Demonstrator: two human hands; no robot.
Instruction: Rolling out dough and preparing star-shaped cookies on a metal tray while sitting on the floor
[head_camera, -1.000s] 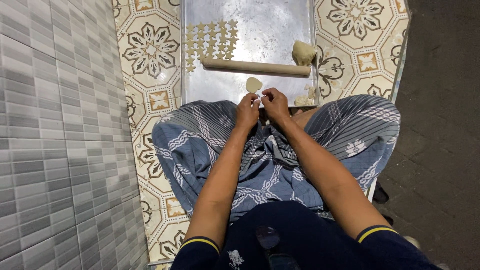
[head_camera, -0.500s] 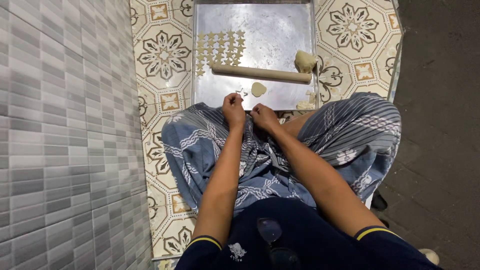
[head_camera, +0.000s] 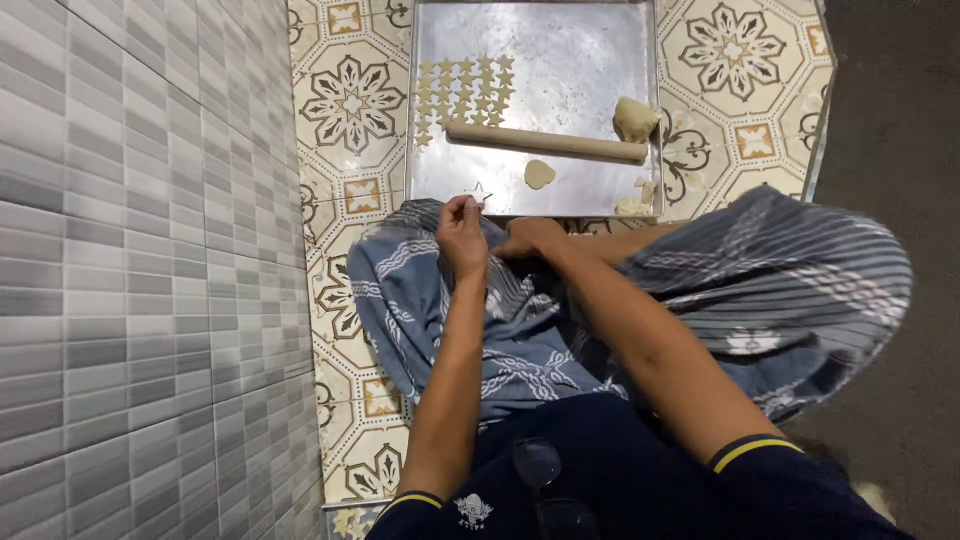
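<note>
At tray's 6 o'clock edge — left hand pinches star cutter | right hand curled, grip unclear | star cutouts fill 11 o'clock — dough lump, disc remain uncut

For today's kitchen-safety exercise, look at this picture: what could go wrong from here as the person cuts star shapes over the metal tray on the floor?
1. The rolling pin lies loose beside the rows of cut stars; if nudged, it could roll and crush them.
2. The tray sits on the tiled floor, so dirt might reach the dough lump.
3. The left hand holds a small star cutter at the tray's edge; it could slip off into the striped cloth.
</note>
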